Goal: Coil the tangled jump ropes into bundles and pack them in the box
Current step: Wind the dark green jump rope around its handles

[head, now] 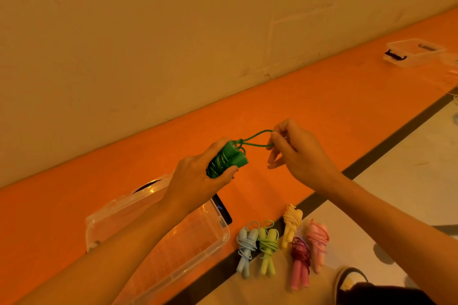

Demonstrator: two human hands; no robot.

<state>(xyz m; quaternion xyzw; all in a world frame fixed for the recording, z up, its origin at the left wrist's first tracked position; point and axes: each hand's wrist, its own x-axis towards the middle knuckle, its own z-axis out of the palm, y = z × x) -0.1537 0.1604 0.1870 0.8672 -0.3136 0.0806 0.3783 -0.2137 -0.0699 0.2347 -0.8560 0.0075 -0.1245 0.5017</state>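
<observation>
Left hand (198, 176) grips the green rope bundle (226, 160); right hand (297, 153) pinches its loop (257, 138).

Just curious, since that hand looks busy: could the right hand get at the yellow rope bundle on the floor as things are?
Probably not right away. The right hand is pinching the dark green rope's loop. Otherwise the yellow bundle lies uncovered below it, with nothing in between.

Six coiled jump ropes (226, 160), two clear boxes (158, 235), two hands (198, 178)
</observation>
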